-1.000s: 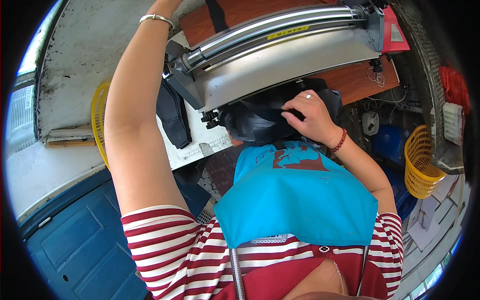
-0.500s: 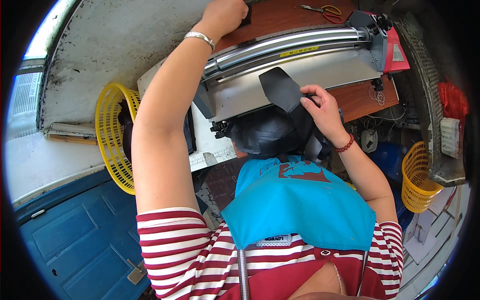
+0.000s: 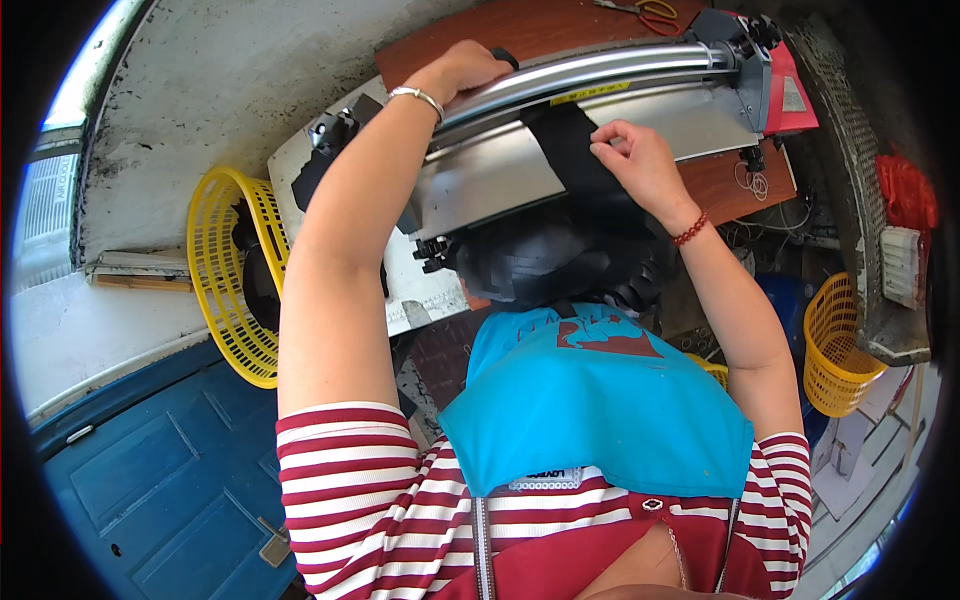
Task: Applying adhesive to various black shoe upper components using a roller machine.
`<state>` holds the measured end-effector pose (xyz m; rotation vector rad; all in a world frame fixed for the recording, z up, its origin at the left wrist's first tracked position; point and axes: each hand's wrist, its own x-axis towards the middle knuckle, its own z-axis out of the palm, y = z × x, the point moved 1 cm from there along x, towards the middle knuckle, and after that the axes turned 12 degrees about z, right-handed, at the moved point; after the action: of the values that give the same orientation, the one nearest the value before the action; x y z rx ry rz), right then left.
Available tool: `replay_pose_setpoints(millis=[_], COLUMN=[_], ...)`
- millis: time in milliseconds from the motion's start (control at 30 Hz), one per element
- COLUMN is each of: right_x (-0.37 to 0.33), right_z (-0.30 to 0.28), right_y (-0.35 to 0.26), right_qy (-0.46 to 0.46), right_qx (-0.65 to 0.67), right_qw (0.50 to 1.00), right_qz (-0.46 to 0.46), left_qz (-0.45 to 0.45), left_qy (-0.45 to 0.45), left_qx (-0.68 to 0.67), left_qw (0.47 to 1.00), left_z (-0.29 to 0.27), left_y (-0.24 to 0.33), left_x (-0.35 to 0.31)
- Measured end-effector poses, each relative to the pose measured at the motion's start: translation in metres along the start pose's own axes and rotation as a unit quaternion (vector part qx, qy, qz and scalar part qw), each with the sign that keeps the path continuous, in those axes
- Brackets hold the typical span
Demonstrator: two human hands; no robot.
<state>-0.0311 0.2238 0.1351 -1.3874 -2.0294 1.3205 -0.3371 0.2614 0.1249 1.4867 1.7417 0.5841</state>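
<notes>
A machine with a long shiny roller point(image 3: 600, 75) and a metal feed plate point(image 3: 480, 185) lies across the bench before me. At its far side, my left hand point(image 3: 465, 68) reaches over the roller and is closed on a small black piece point(image 3: 506, 58); part of its fingers is hidden. A flat black strip point(image 3: 570, 145), which looks like leather or fabric, lies over the plate with its far end at the roller. My right hand point(image 3: 642, 168) is closed in a pinch at the strip's right edge. A heap of black pieces point(image 3: 530, 262) rests between the machine and my apron.
Scissors with red and yellow handles point(image 3: 655, 14) lie on the brown board point(image 3: 540, 25) behind the roller. A yellow basket point(image 3: 205, 270) with dark pieces stands at left, another yellow basket point(image 3: 838, 350) at right. A red machine end housing point(image 3: 790, 90) rises beyond my right hand.
The black strip has moved forward from my right hand, and its far end now reaches the roller. My left hand has come back nearer the roller, the small black piece with it.
</notes>
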Motion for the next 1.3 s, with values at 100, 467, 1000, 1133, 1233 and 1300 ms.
replay_pose_setpoints(millis=[100,467,1000,1133,1233,1300], right_x=[-0.017,-0.072,-0.078,-0.101,-0.104,-0.102], right_z=[-0.011,0.042,0.051,0.058,0.070,0.073], right_y=[0.003,0.047,0.055,0.051,0.055,0.056], right_qy=[0.048,0.020,0.049,0.051,-0.091,-0.113], right_qx=[-0.105,-0.324,-0.312,-0.333,-0.305,-0.288], right_qw=[0.993,0.909,0.869,0.848,0.877,0.884], right_qz=[-0.003,-0.263,-0.382,-0.410,-0.359,-0.350], left_qz=[-0.034,0.096,0.095,0.089,0.097,0.094], left_qy=[0.069,0.284,0.315,0.318,0.318,0.316], left_qx=[0.018,-0.100,-0.014,-0.029,-0.034,-0.036], left_qw=[0.997,0.949,0.944,0.943,0.943,0.943], left_z=[-0.011,-0.124,-0.128,-0.128,-0.124,-0.120], left_y=[-0.012,0.094,0.113,0.103,0.098,0.096], left_x=[0.011,-0.027,-0.085,-0.083,-0.082,-0.085])
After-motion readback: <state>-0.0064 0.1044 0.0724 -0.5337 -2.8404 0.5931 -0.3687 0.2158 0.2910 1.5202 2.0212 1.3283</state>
